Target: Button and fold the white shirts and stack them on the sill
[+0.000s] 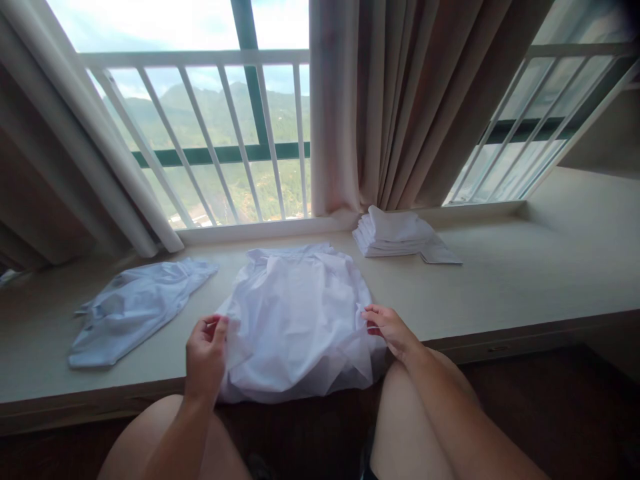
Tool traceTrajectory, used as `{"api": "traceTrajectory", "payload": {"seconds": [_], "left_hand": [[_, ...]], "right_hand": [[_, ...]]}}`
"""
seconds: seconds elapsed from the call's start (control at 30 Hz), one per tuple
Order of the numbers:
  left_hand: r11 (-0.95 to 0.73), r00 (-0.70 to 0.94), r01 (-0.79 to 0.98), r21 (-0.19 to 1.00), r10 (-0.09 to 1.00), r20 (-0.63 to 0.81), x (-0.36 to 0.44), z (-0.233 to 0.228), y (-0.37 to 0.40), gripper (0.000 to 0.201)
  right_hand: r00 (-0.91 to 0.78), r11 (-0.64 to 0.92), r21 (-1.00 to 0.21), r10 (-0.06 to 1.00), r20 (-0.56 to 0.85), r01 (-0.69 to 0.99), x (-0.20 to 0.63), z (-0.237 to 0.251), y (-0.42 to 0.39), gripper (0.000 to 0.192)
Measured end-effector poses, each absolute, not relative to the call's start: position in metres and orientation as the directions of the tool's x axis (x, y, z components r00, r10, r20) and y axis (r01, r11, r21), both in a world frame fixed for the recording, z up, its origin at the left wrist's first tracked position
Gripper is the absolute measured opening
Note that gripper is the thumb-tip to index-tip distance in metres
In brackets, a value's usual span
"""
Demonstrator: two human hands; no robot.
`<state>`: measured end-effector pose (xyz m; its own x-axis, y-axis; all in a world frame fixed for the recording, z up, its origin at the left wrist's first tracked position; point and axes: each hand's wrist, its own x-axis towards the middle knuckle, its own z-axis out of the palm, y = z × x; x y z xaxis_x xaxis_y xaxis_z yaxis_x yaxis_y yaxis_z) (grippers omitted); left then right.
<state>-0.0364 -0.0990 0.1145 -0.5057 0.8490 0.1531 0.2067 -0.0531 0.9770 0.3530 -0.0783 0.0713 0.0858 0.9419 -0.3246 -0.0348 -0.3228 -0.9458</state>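
A crumpled white garment (pixel 297 320) lies spread on the beige window ledge (pixel 500 280) directly in front of me, its lower edge hanging over the front lip. My left hand (pixel 206 357) pinches the garment's left edge between thumb and fingers. On the other side, my right hand (pixel 387 327) grips its right edge. Both arms reach forward over my bare knees.
Another loose white garment (pixel 135 307) lies on the ledge to the left. A stack of folded white cloths (pixel 395 233) sits at the back near the beige curtain (pixel 400 100). White window railings (pixel 210 133) and a second curtain at the left border the ledge.
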Motion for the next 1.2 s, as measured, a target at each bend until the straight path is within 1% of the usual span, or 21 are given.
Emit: {"api": "traceTrajectory", "payload": {"seconds": [0.1,0.2,0.27,0.37,0.5,0.63,0.77,0.83,0.97,1.03,1.2], "left_hand": [[-0.046,-0.328,0.281,0.959,0.934,0.141,0.014,0.106,-0.106,0.039],[-0.051,-0.192,0.341,0.939,0.974,0.123,0.046,0.095,-0.107,0.034],[-0.044,-0.127,0.334,0.942,0.988,0.092,0.058,0.086,-0.105,0.030],[-0.020,-0.055,0.278,0.961,0.998,0.036,0.066,0.072,-0.101,0.028],[0.115,0.024,0.166,0.979,0.992,-0.121,0.073,0.058,-0.096,0.031],[0.225,0.046,0.092,0.970,0.972,-0.230,0.079,0.050,-0.091,0.032],[0.292,0.054,0.076,0.953,0.953,-0.297,0.081,0.046,-0.087,0.039],[0.279,0.090,0.092,0.956,0.954,-0.287,0.079,0.046,-0.087,0.041],[0.153,0.125,0.168,0.974,0.976,-0.175,0.075,0.053,-0.090,0.036],[0.107,0.095,0.237,0.966,0.987,-0.133,0.073,0.058,-0.090,0.031],[0.052,0.000,0.401,0.915,0.998,-0.057,0.072,0.064,-0.088,0.018]], "right_hand": [[0.050,-0.306,-0.925,0.944,-0.325,-0.225,0.316,0.071,-0.092,0.030],[0.015,-0.288,-0.908,0.952,-0.307,-0.304,0.277,0.065,-0.102,0.030],[-0.009,-0.275,-0.913,0.958,-0.285,-0.300,0.255,0.060,-0.105,0.032],[-0.020,-0.262,-0.924,0.963,-0.268,-0.277,0.233,0.052,-0.104,0.033],[-0.032,-0.241,-0.936,0.970,-0.241,-0.255,0.226,0.042,-0.103,0.030],[-0.075,-0.257,-0.933,0.966,-0.246,-0.253,0.231,0.037,-0.104,0.025],[-0.095,-0.284,-0.918,0.959,-0.268,-0.277,0.233,0.040,-0.103,0.027],[-0.102,-0.298,-0.910,0.955,-0.280,-0.289,0.232,0.042,-0.102,0.028],[-0.091,-0.301,-0.911,0.954,-0.287,-0.280,0.229,0.043,-0.101,0.027],[-0.077,-0.301,-0.913,0.954,-0.291,-0.275,0.229,0.042,-0.101,0.026],[-0.011,-0.281,-0.924,0.958,-0.288,-0.261,0.231,0.043,-0.099,0.029]]}}
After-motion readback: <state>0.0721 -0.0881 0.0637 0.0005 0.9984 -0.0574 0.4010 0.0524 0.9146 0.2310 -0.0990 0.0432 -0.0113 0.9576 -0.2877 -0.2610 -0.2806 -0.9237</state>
